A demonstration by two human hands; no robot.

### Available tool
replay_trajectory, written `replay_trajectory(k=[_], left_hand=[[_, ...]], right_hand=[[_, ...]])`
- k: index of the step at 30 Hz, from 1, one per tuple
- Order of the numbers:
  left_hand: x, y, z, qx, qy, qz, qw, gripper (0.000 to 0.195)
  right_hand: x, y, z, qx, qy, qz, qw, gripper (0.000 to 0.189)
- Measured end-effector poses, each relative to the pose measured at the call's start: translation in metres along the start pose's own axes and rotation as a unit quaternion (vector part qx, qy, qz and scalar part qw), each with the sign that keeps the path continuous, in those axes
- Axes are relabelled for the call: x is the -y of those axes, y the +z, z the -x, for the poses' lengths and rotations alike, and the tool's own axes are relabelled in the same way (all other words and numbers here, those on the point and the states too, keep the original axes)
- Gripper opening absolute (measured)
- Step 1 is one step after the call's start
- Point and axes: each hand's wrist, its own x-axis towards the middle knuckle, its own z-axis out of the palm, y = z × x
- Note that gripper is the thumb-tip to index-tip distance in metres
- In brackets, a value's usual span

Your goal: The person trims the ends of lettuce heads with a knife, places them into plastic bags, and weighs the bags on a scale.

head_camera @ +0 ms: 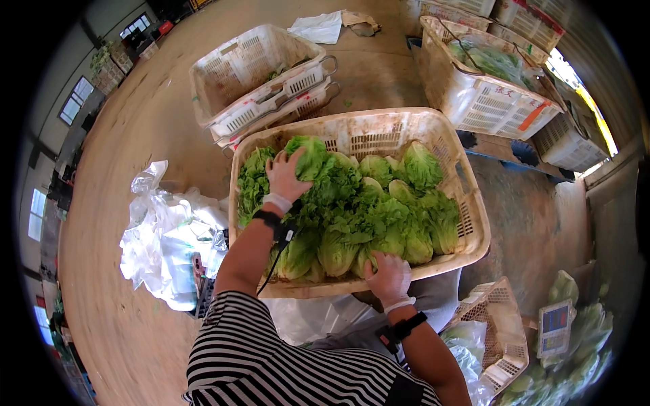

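A large white plastic crate (pixel 350 127) stands before me, filled with heads of green lettuce (pixel 340 246). My left hand (pixel 287 177), in a thin clear glove, lies on a lettuce head (pixel 310 157) at the crate's upper left, its fingers curled over the leaves. At the near side, my right hand (pixel 390 276), also gloved, reaches over the rim and touches the base of a lettuce in the front row. Whether either hand grips its lettuce cannot be told.
Clear plastic bags (pixel 172 243) are heaped at left. Stacked crates (pixel 259 76) stand beyond the large one; more crates (pixel 502 106) rest on a pallet at upper right. At lower right are a small crate (pixel 502 325), a scale's display (pixel 555 325) and bagged vegetables (pixel 584 355).
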Motion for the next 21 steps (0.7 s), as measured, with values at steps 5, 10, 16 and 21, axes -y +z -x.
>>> replay_trajectory(k=[5,10,16,21], left_hand=[[-0.013,-0.034,0.055,0.038,-0.005,0.637,0.77,0.065],[-0.096,-0.021,0.122,0.187,-0.045,0.878,0.438,0.063],[-0.259,0.005,0.201,0.559,-0.048,0.729,0.393,0.066],[-0.384,-0.004,0.297,0.785,0.057,0.529,0.319,0.069]], right_hand=[[-0.005,-0.007,0.0,0.051,0.007,-0.119,0.992,0.026],[-0.026,-0.079,0.022,-0.06,0.276,-0.586,0.759,0.031],[-0.048,-0.233,0.15,-0.207,0.187,-0.582,0.764,0.09],[-0.007,-0.299,0.288,-0.381,0.314,-0.53,0.689,0.08]])
